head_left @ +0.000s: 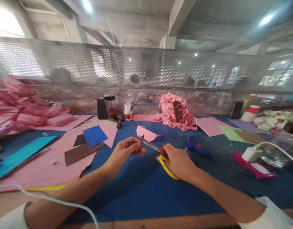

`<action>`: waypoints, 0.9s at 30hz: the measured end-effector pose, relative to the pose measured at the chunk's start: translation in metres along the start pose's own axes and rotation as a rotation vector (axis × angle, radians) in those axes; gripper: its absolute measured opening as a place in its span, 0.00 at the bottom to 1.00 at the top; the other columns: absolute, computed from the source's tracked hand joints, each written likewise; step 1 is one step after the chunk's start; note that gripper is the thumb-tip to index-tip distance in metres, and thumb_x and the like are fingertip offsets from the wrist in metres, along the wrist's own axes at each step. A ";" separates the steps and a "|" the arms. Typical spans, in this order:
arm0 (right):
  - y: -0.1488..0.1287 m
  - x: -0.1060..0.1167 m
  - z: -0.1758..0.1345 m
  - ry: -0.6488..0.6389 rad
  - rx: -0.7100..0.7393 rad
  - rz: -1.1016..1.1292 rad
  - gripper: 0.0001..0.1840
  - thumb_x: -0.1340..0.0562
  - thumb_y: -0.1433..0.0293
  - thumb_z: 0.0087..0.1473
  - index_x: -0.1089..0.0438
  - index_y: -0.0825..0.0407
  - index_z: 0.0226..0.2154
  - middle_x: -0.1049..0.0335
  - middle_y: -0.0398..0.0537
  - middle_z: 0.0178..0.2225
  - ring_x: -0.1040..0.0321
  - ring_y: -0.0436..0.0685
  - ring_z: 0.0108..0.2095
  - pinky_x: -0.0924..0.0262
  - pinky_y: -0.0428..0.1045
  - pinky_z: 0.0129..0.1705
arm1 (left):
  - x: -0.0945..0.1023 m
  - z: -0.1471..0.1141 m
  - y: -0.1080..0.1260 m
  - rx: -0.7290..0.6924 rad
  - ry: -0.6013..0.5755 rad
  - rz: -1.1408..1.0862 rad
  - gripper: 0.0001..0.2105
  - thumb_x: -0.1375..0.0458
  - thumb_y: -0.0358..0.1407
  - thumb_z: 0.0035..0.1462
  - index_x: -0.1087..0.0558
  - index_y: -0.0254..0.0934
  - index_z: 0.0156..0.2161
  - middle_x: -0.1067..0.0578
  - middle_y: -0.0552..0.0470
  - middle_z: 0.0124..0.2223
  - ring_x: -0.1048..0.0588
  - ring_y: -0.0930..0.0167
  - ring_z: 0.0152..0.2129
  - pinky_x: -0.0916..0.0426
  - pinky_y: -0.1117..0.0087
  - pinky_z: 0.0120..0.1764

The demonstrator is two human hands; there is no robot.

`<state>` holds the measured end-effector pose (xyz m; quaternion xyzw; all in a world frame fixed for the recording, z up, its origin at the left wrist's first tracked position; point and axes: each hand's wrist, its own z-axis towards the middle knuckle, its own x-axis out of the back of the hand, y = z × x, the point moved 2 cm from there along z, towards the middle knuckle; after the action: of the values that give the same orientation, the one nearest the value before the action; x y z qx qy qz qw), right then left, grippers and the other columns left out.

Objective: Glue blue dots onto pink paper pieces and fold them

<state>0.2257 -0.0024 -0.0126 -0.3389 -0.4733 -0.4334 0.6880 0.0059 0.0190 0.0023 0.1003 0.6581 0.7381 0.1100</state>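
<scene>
My right hand [178,160] is closed round the handles of a pair of scissors [151,145], whose yellow loop hangs below the fingers. Their metal blades point up and to the left, toward my left hand [128,149]. That hand is closed in a pinch beside the blade tips; what its fingers hold is too small to make out. Just beyond the blades lies a folded piece of pink paper [147,133] on the dark blue mat [134,197]. Right of my right hand rests a blue glue gun [196,146].
Pink sheets [51,159] with a brown strip [82,154] and blue card [95,135] lie left. A dotted pink paper pile [175,111], paper cup [128,114] and drink bottle [111,108] stand before a perforated metal screen [146,70]. A white cable [53,200] crosses front left.
</scene>
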 end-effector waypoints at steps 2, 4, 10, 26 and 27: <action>0.000 -0.001 0.000 -0.012 0.002 0.001 0.16 0.47 0.55 0.59 0.37 0.51 0.37 0.31 0.46 0.38 0.31 0.55 0.28 0.57 0.49 0.27 | -0.001 0.000 -0.001 -0.001 0.002 -0.008 0.09 0.43 0.40 0.59 0.31 0.35 0.36 0.21 0.50 0.32 0.26 0.74 0.28 0.33 0.72 0.37; 0.000 -0.002 0.000 -0.021 0.003 0.008 0.17 0.47 0.55 0.59 0.37 0.51 0.37 0.30 0.46 0.37 0.31 0.55 0.29 0.56 0.48 0.27 | -0.001 0.000 -0.001 -0.002 0.000 -0.016 0.09 0.43 0.40 0.59 0.31 0.35 0.37 0.21 0.50 0.32 0.26 0.74 0.28 0.33 0.72 0.37; 0.000 -0.004 -0.001 -0.025 0.009 0.055 0.18 0.49 0.53 0.60 0.37 0.50 0.34 0.28 0.46 0.34 0.30 0.56 0.30 0.55 0.48 0.28 | -0.002 -0.001 -0.002 -0.010 -0.022 -0.030 0.08 0.43 0.39 0.58 0.30 0.36 0.39 0.21 0.50 0.33 0.27 0.74 0.28 0.34 0.72 0.36; -0.002 -0.002 -0.001 -0.045 -0.011 0.028 0.18 0.48 0.54 0.60 0.36 0.50 0.32 0.26 0.45 0.30 0.28 0.56 0.30 0.54 0.48 0.28 | -0.001 -0.001 -0.004 -0.010 -0.031 -0.011 0.09 0.42 0.40 0.58 0.30 0.36 0.36 0.21 0.49 0.33 0.27 0.74 0.28 0.34 0.71 0.37; -0.002 -0.002 0.000 -0.048 -0.010 0.024 0.18 0.48 0.54 0.60 0.36 0.50 0.32 0.26 0.45 0.30 0.28 0.56 0.30 0.53 0.48 0.28 | -0.002 -0.001 -0.004 -0.009 -0.032 -0.011 0.09 0.42 0.40 0.58 0.30 0.36 0.36 0.21 0.49 0.33 0.27 0.74 0.28 0.34 0.71 0.37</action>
<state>0.2239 -0.0030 -0.0145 -0.3583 -0.4832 -0.4191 0.6801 0.0072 0.0179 -0.0017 0.1079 0.6534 0.7388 0.1249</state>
